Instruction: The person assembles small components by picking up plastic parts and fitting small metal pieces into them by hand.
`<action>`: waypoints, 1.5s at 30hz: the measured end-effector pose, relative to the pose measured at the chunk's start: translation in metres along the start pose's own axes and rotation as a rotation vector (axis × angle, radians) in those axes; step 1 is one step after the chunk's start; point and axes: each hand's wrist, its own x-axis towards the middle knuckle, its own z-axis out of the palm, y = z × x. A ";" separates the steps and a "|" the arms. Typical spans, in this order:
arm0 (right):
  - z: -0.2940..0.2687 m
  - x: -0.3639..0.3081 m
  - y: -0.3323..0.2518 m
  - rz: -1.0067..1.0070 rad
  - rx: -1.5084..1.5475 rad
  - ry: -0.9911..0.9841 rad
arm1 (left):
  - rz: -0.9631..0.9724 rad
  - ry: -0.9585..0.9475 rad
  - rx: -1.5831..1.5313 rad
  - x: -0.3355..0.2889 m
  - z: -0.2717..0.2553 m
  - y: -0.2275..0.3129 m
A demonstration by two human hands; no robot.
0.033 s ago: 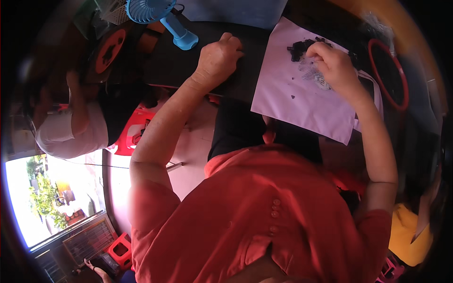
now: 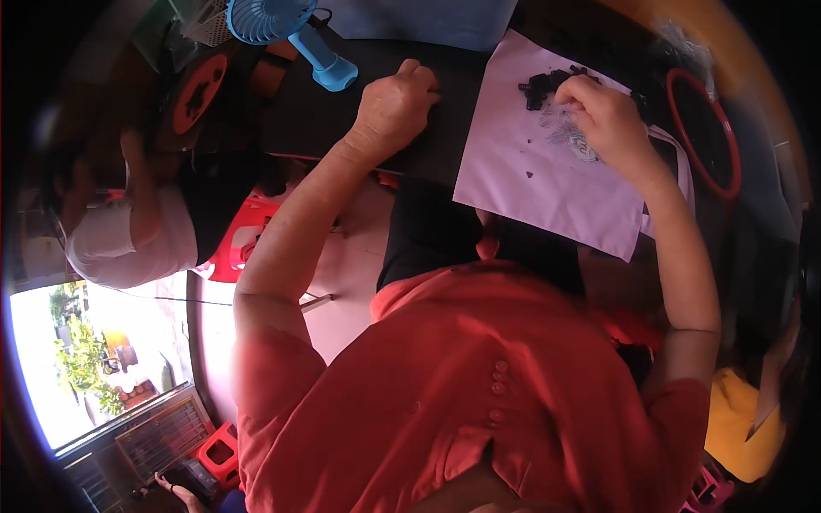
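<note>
My left hand (image 2: 398, 107) is closed over the dark tabletop (image 2: 462, 77), beside the blue fan; anything inside its curled fingers is hidden. On the right, my right hand (image 2: 605, 121) hangs above a pale pink cloth bag (image 2: 539, 201) with its fingers bent and fingertips pressed together. What they hold, if anything, is too small to name. Small black pieces (image 2: 540, 88) lie heaped on the bag beyond those fingers. A clear plastic packet (image 2: 584, 147) with a pale print sits under the hand. A couple of black bits (image 2: 529, 175) are scattered closer to me.
A blue desk fan (image 2: 329, 68) stands past my left hand. Far left is a red round tray (image 2: 199, 94) with dark pieces; a red ring-shaped rim (image 2: 734, 162) shows at the right. One person in a white top (image 2: 132, 239) sits left, another in yellow (image 2: 742, 427) sits right.
</note>
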 end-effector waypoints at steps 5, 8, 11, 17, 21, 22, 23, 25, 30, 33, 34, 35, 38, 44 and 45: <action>0.017 0.012 -0.024 -0.250 -0.161 0.042 | 0.112 -0.036 0.019 0.004 0.000 -0.006; 0.041 0.016 -0.030 -0.377 -0.114 0.041 | 0.133 -0.029 0.033 0.007 0.004 -0.005; 0.047 0.013 -0.028 -0.341 -0.108 -0.009 | 0.153 -0.012 0.054 0.006 0.006 -0.006; 0.047 0.008 -0.026 -0.370 -0.134 -0.008 | 0.189 -0.011 0.073 0.006 0.005 -0.007; 0.043 0.007 -0.027 -0.363 -0.184 -0.053 | 0.227 -0.040 0.099 0.008 0.004 -0.007; 0.044 0.006 -0.028 -0.370 -0.233 -0.039 | 0.232 -0.046 0.129 0.009 0.006 -0.007; 0.046 0.005 -0.030 -0.364 -0.280 -0.019 | 0.236 -0.043 0.146 0.010 0.007 -0.007; 0.044 0.002 -0.030 -0.356 -0.308 -0.015 | 0.249 -0.037 0.165 0.011 0.010 -0.007; 0.025 -0.012 -0.013 -0.309 -0.474 0.035 | 0.190 -0.006 0.161 0.009 0.010 -0.007; 0.006 -0.017 0.004 -0.215 -0.423 0.045 | 0.180 -0.026 0.113 0.012 0.009 -0.006; 0.002 -0.017 0.009 -0.153 -0.367 0.063 | 0.182 -0.025 0.111 0.013 0.009 -0.006; -0.001 -0.017 0.012 -0.150 -0.367 0.062 | 0.188 -0.041 0.063 0.013 0.006 -0.006; -0.006 -0.018 0.020 -0.067 -0.306 0.088 | 0.207 -0.054 0.039 0.015 0.006 -0.008; -0.015 -0.037 0.018 -0.044 -0.240 0.173 | 0.220 -0.036 0.098 0.016 0.010 -0.004; -0.016 -0.042 0.011 -0.056 -0.280 0.135 | 0.216 -0.021 0.084 0.014 0.011 -0.004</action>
